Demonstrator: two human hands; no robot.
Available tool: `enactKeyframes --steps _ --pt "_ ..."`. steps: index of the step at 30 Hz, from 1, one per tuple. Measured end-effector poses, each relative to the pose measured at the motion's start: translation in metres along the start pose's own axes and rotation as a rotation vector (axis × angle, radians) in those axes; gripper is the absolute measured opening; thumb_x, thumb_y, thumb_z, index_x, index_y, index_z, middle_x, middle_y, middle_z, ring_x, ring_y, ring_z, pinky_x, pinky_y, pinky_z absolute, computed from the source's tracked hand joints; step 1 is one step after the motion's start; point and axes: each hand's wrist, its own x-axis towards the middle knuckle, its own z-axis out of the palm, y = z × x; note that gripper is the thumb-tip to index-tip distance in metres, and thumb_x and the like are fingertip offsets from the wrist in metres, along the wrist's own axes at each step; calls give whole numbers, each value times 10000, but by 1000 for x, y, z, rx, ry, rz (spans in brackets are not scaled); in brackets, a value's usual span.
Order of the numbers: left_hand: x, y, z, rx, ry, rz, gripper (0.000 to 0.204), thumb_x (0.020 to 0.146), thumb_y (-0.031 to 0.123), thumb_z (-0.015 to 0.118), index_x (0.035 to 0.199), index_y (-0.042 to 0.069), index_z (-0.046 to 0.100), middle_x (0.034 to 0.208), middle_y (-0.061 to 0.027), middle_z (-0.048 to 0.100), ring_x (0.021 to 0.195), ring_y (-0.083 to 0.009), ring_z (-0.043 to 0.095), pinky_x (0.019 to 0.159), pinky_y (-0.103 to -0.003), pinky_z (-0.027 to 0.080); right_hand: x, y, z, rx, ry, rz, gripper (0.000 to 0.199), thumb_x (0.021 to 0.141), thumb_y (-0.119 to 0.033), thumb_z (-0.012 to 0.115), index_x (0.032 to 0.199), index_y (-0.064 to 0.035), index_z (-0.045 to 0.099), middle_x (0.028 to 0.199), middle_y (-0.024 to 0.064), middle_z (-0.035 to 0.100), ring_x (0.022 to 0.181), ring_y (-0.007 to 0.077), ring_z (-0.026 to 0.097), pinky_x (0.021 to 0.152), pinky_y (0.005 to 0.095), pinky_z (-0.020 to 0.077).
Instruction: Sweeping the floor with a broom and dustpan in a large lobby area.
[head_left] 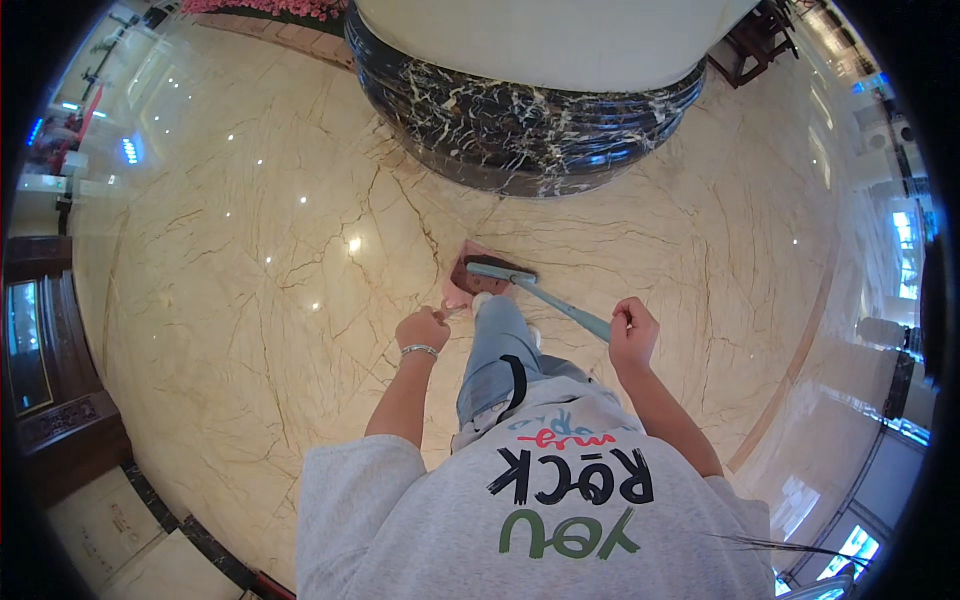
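Left hand: the left hand (422, 328) is low in front of the body, its fingers closed around the short handle of the dustpan; a bracelet (420, 350) circles the wrist.
Right hand: the right hand (634, 338) is out to the right, its fingers curled round the upper end of the broom handle.
Dustpan: the pink dustpan (455, 294) is at floor level just ahead of the feet, its inside dark.
Broom: the pale blue broom (562, 307) slants from the right hand down to the left, its head lying across the dustpan; whether the bristles touch the pan I cannot tell.
Shoe: a light shoe (482, 299) shows just beside the near edge of the dustpan, below a blue trouser leg (493, 345).
Floor: shiny cream stone floor (230, 300) with brown veins and light reflections.
Column: a white column on a black base (520, 130) with pale veins stands ahead.
Edges: pink flowers (275, 7) at upper left, dark wooden furniture (752, 48) at upper right.
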Motion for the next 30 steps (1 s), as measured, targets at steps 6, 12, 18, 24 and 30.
enactKeyframes --steps 6,12,18,24,30 --pt "-1 -6 0 -39 55 0 191 658 246 514 717 76 577 648 -134 584 630 -267 572 573 -374 444 -4 4 -3 32 7 2 41 642 9 440 625 -12 470 504 99 440 414 172 423 395 266 327" --pt "-4 5 -3 -5 -4 -13 196 670 252 516 756 93 591 694 -114 597 656 -253 581 587 -367 450 -4 10 -6 6 21 -2 42 643 8 438 628 -12 472 494 91 437 416 156 422 396 255 324" --pt "3 3 -1 -41 39 19 182 655 242 524 686 71 580 633 -136 581 603 -266 569 546 -372 442 10 5 -4 51 19 55 47 639 16 433 633 -11 471 498 75 429 428 134 411 398 242 320" --pt "6 3 -1 14 -51 3 195 686 248 511 737 67 562 637 -129 583 620 -264 577 550 -374 446 31 -9 6 41 1 28 45 635 21 434 629 -9 467 509 84 436 433 139 420 400 243 326" --pt "7 2 2 -2 -57 8 200 686 251 509 735 64 559 642 -133 581 621 -271 575 552 -377 446 45 -12 15 22 5 5 39 630 20 438 627 -8 466 495 91 430 414 151 416 396 246 325"
